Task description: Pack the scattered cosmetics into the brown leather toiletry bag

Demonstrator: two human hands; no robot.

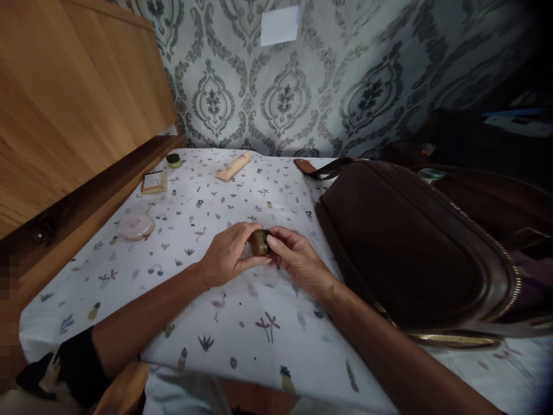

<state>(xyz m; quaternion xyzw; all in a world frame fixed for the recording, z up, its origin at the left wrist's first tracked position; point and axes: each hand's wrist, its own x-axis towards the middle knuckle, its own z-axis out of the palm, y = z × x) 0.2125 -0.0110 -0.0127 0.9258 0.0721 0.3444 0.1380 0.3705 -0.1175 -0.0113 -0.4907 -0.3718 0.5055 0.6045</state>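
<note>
A small brownish jar (pixel 258 243) with a dark end is held between my two hands, just above the patterned white cloth (pixel 242 346). My left hand (pixel 223 253) grips its left side between thumb and fingers. From the right, my right hand (pixel 302 260) pinches the dark end, which looks like a lid, thumb on top. Whether the lid is loose cannot be seen. The fingers cover part of the jar, and its label, if any, is unreadable.
A large brown leather bag (pixel 401 248) with an open zip stands on the right. Farther left lie a pale pink round case (pixel 136 225), a square box (pixel 154 182) and a small green jar (pixel 173 160). A beige tube (pixel 234 166) lies near the wall; wooden furniture (pixel 86 86) borders the left.
</note>
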